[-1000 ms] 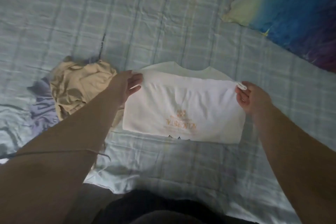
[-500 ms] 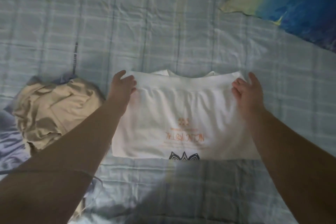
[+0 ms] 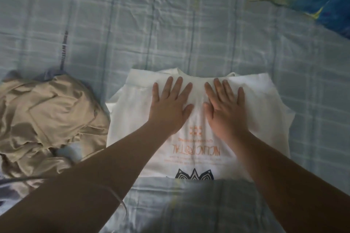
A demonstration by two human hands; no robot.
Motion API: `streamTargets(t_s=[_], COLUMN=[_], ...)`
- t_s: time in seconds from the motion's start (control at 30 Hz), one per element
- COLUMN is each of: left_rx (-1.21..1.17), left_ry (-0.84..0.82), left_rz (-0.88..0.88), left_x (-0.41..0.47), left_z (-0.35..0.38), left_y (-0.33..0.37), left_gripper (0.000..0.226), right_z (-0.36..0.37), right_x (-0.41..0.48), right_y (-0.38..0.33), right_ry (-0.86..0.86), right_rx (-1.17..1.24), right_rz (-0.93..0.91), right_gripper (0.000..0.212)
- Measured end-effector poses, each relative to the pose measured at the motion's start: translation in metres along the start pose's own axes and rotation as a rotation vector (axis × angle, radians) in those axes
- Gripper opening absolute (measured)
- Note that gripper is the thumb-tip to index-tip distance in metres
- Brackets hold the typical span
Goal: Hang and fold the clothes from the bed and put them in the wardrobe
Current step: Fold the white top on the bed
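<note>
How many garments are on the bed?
3. The white shirt lies flat in the middle under the left hand and right hand; a beige garment is crumpled to its left; a lilac garment peeks from under the beige one. More may be hidden beneath.

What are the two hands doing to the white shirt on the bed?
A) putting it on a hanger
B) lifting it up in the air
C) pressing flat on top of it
C: the left hand and right hand lie side by side, fingers straight, flat on the folded white shirt.
</note>
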State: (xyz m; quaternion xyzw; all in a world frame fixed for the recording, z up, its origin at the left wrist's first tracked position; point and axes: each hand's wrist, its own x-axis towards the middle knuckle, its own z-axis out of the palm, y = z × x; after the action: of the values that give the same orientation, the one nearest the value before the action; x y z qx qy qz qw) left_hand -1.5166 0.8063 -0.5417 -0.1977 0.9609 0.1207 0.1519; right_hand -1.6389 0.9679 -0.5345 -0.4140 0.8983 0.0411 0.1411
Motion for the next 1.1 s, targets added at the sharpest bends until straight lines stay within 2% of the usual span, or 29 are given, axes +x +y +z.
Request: streamTargets(t_s=[0.23, 0.43, 0.57, 0.73, 0.97, 1.1], left_rx=[0.007, -0.006, 0.042, 0.096, 0.074, 0.07], left_ry=[0.055, 0.223, 0.181, 0.086, 0.128, 0.264], left_rz=[-0.085, 0.023, 0.034, -0.026, -0.016, 0.01], left_x=[0.018, -0.02, -0.057, -0.065, -0.069, -0.104], left_z=[0.004, 0.004, 0.011, 0.033, 0.03, 0.014], left_y=[0.012, 0.013, 0.008, -0.001, -0.003, -0.024], left_gripper=[0.065, 0.062, 0.064, 0.068, 0.064, 0.061], right_z=[0.002, -0.005, 0.004, 0.027, 0.027, 0.01], right_x=[0.015, -0.016, -0.056, -0.066, -0.069, -0.098], right_y=[-0.003, -0.005, -0.007, -0.004, -0.001, 0.016], right_ry=[0.039, 0.174, 0.142, 0.068, 0.1, 0.242], right_rx=[-0.003, 0.081, 0.055, -0.013, 0.05, 0.15], right_rz=[0.051, 0.036, -0.047, 0.002, -0.022, 0.005], right_gripper=[0.061, 0.059, 0.058, 0.059, 0.06, 0.058])
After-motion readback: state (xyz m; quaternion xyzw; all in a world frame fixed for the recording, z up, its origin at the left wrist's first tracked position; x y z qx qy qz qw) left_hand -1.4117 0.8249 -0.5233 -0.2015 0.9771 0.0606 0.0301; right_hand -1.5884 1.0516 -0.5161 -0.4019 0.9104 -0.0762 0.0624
